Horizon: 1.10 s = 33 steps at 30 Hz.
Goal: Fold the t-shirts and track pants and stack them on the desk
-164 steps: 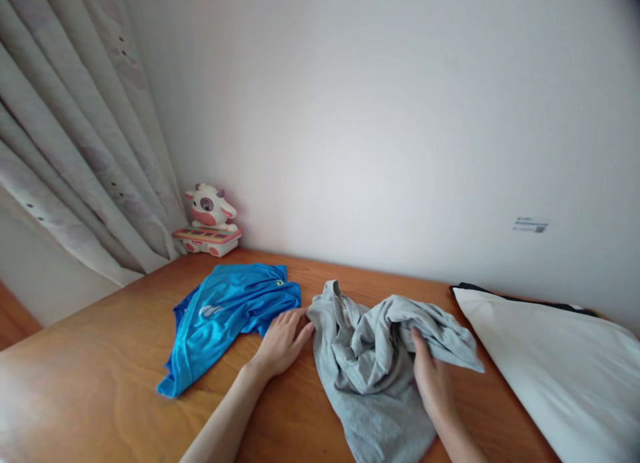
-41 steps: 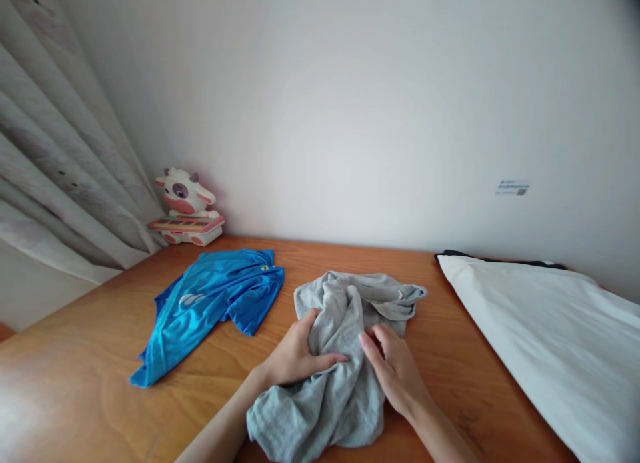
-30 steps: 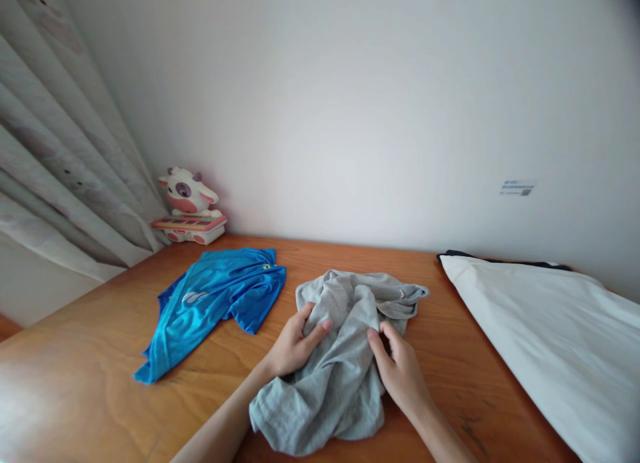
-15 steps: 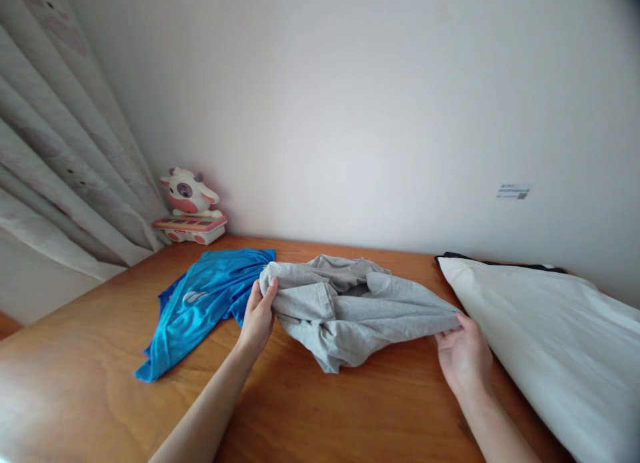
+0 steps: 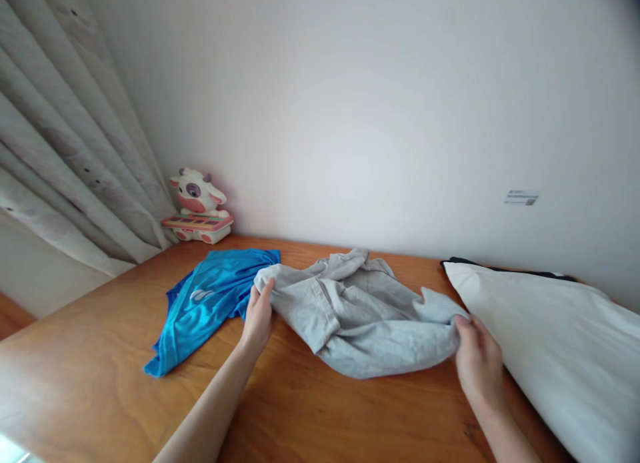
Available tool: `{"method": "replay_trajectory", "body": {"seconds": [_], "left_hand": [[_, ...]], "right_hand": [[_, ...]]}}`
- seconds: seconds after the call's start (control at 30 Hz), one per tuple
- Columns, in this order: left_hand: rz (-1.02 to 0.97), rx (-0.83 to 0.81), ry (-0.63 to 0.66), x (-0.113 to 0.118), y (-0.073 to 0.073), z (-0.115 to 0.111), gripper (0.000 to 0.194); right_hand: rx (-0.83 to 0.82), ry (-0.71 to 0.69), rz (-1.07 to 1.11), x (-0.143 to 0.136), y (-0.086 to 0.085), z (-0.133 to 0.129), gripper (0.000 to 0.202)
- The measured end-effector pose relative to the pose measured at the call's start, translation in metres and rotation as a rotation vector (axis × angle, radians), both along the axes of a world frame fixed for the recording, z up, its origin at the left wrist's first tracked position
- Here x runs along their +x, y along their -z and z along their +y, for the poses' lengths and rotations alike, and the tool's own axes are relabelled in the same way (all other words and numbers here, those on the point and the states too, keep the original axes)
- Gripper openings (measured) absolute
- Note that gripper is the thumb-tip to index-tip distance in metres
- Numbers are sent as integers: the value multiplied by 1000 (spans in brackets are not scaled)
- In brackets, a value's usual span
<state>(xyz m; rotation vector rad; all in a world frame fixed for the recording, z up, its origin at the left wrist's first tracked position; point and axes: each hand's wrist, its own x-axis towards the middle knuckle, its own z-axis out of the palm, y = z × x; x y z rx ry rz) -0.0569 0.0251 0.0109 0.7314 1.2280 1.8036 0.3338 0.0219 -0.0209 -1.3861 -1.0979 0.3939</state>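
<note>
A crumpled light grey garment (image 5: pixel 370 316), its exact kind unclear, spreads between my two hands over the wooden surface. My left hand (image 5: pixel 259 316) pinches its left end between thumb and fingers. On the other side, my right hand (image 5: pixel 477 356) is closed on its right corner, thumb on top. The near edge sags in a curve between the hands, while the far part lies in folds. Just left of my left hand lies a blue shirt (image 5: pixel 215 296) with a small white logo, rumpled, partly behind the grey cloth.
The brown wooden tabletop (image 5: pixel 310 416) runs back to a white wall (image 5: pixel 350 116). At the back left sits a cow toy with a keyboard (image 5: pixel 197 206), beside a curtain (image 5: pixel 65 129). A white cloth item with black trim (image 5: pixel 550 329) lies at the right.
My right hand has shifted slightly right and down with its corner of the grey garment. The cloth has opened wider, its near edge fuller. My left hand keeps its grip.
</note>
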Motion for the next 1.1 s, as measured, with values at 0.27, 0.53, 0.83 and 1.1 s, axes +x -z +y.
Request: {"method": "replay_trajectory", "body": {"seconds": [0.27, 0.53, 0.83, 1.1], "left_hand": [[673, -64, 139, 26, 16, -13, 72], [772, 20, 404, 33, 4, -25, 53], [803, 129, 825, 38, -18, -37, 53], [684, 226, 983, 33, -27, -42, 49]], "right_hand": [[-160, -564, -470, -55, -2, -16, 36], [-101, -1028, -684, -140, -29, -80, 56], [418, -683, -699, -94, -39, -52, 10], [30, -271, -771, -45, -4, -11, 69]]}}
